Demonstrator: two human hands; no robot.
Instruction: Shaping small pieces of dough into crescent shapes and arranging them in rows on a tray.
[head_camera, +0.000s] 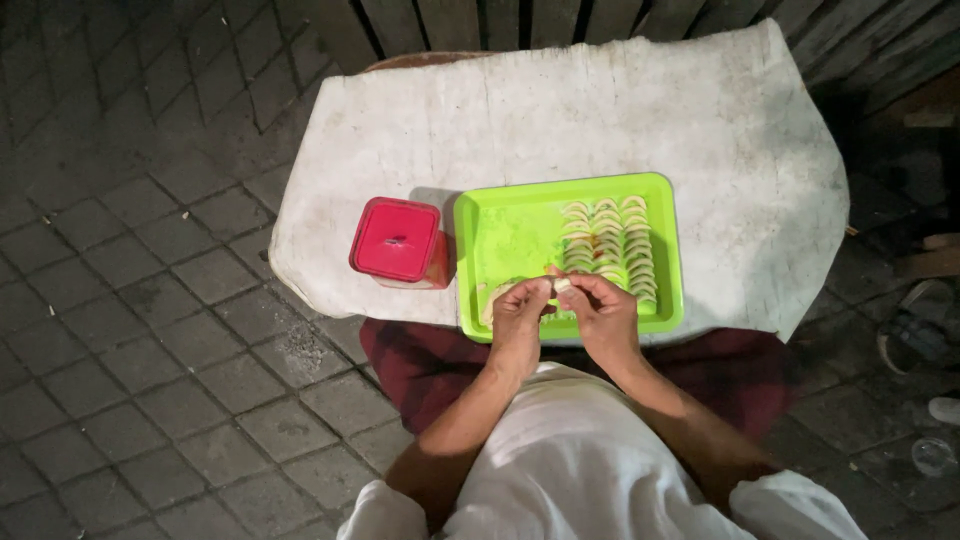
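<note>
My left hand (520, 310) and my right hand (600, 308) meet over the near edge of a bright green tray (510, 235). Between their fingertips they pinch a small pale piece of dough (556, 285). Another pale round piece (492, 298) lies under my left hand on the tray. Several folded pale dumplings (608, 245) lie in rows on the right half of the tray.
A red-lidded square container (398, 242) stands left of the tray on a worn white-covered table (700, 120). Grey paving stones spread to the left. A wooden fence stands behind the table. Sandals (915, 325) lie on the ground at the right.
</note>
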